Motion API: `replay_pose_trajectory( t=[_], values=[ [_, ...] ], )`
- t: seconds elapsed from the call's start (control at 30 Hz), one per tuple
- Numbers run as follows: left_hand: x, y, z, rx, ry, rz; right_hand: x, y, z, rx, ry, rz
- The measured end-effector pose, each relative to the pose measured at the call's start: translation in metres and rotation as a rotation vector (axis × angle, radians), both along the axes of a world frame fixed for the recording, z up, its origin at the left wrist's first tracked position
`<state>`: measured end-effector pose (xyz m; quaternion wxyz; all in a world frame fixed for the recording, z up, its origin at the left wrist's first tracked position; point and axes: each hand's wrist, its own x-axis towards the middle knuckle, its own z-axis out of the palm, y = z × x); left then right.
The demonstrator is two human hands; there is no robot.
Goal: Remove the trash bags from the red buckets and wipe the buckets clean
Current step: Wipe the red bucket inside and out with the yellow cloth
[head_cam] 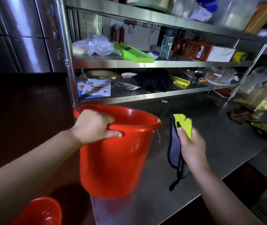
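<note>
Left hand (95,125) clamps bucket (113,159) rim on bench (210,143); right hand (191,143) pinches cloth (184,124). Bucket seems bagless — steady it, wipe inside downward.

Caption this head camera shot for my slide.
Left hand grips red bucket rim; right hand holds cleaning cloth.

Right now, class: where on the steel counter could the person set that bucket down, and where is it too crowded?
Bare counter lies between the right hand holding the cloth and the yellow rag, and in front of the red bucket that the left hand grips. The shelves behind are cluttered.
</note>
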<state>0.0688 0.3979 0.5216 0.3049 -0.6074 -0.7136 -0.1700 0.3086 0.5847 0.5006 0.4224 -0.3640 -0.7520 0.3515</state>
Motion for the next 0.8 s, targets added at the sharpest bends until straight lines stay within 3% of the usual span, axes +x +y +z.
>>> replay_pose_trajectory(
  t=[0.1,0.2,0.27,0.33,0.4,0.53,0.63,0.8],
  values=[
    [0.009,-0.002,-0.018,-0.007,0.061,-0.06,0.001,-0.002,0.013,0.069,0.045,0.007],
    [0.022,-0.009,-0.03,0.011,0.117,-0.081,-0.008,-0.018,0.014,0.238,-0.041,0.109],
    [0.031,-0.014,-0.036,0.001,0.147,-0.095,-0.02,-0.039,0.01,0.325,-0.165,0.229],
    [0.036,-0.024,-0.044,-0.005,0.147,-0.108,-0.03,-0.061,-0.001,0.538,-0.384,0.266],
    [0.037,-0.035,-0.054,-0.002,0.126,-0.131,-0.034,-0.078,-0.01,0.717,-0.585,0.283],
    [0.03,-0.066,-0.077,-0.002,0.031,-0.129,-0.027,-0.09,-0.021,0.783,-0.786,0.425],
    [0.023,-0.09,-0.089,-0.051,-0.042,-0.107,-0.021,-0.095,-0.027,0.939,-0.845,0.437],
    [0.026,-0.116,-0.09,-0.08,-0.216,-0.146,-0.023,-0.108,-0.032,1.002,-0.798,0.467]
  ],
)
